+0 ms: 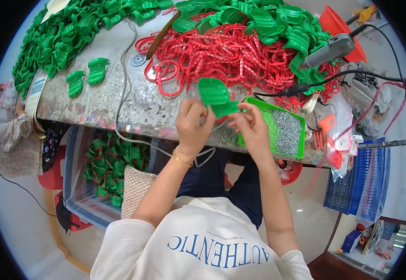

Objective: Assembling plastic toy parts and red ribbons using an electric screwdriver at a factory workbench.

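Observation:
A curved green plastic piece [214, 95] with ribs and a side tab is held up over the table's near edge. My left hand [192, 125] is closed, its fingertips pinching the piece's lower left side. On the other side my right hand [253, 128] has its thumb and fingers closed at the tab. Whether anything small is also in the fingers cannot be made out. Just right of my right hand sits a bright green tray [301, 148] with many small metal screws [284, 130]. Beyond the piece lies a heap of red straps [226, 56] with pale dots.
Green plastic pieces [67, 42] are piled along the table's far side. A grey powered screwdriver [329, 50] with a black cable hangs at the right. A pale cable [124, 88] crosses the table [100, 102]. Below left, a crate [79, 198] holds green pieces with red straps.

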The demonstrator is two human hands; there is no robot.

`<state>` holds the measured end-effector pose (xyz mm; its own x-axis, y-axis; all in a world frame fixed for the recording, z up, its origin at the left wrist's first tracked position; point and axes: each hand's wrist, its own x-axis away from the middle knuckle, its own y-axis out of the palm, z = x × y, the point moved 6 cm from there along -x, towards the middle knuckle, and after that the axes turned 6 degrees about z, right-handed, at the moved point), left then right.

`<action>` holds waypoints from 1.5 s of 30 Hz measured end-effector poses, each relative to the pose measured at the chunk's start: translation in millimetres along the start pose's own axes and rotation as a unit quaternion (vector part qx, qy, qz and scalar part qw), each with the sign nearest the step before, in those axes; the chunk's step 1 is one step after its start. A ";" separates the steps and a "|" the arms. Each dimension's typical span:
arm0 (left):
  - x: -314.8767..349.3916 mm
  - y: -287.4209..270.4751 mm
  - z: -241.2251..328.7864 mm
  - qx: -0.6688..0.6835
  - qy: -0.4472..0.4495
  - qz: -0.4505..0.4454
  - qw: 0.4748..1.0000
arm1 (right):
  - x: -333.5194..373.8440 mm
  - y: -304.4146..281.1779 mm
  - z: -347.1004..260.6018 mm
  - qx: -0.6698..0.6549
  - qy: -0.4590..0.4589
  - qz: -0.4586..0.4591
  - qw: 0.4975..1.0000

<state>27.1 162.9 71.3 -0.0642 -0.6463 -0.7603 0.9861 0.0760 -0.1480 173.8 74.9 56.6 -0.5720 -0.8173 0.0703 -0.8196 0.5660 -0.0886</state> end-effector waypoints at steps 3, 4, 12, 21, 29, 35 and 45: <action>16.5 -19.0 7.9 0.006 -0.025 -0.012 1.000 | 4.6 -2.8 5.2 0.010 -0.005 0.034 0.999; 19.5 -24.1 10.7 0.005 -0.027 -0.014 1.000 | 6.3 -3.0 7.0 0.010 -0.003 0.034 0.999; 47.5 -58.0 -8.7 0.240 -0.228 0.008 0.944 | 29.3 8.7 -1.9 0.139 -0.065 0.022 0.988; 81.8 -34.5 -19.7 0.532 -0.593 -0.053 0.602 | 44.0 46.7 -9.1 0.214 -0.094 -0.111 0.966; 99.1 -34.9 -41.0 0.609 -0.627 0.006 0.486 | -27.8 26.2 -12.4 0.408 -0.271 -0.012 0.872; 113.8 -31.4 -37.3 0.621 -0.638 -0.005 0.455 | -61.1 68.3 0.9 0.449 -0.460 -0.020 0.765; 115.5 -37.7 -35.3 0.627 -0.631 -0.009 0.456 | -64.1 76.0 -19.8 0.439 -0.520 -0.029 0.732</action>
<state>-22.9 112.2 -33.3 -0.7151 -0.6213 0.3204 0.3494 0.0792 0.9336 147.6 172.4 65.0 0.1725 -0.7358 -0.6548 -0.2426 0.6126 -0.7522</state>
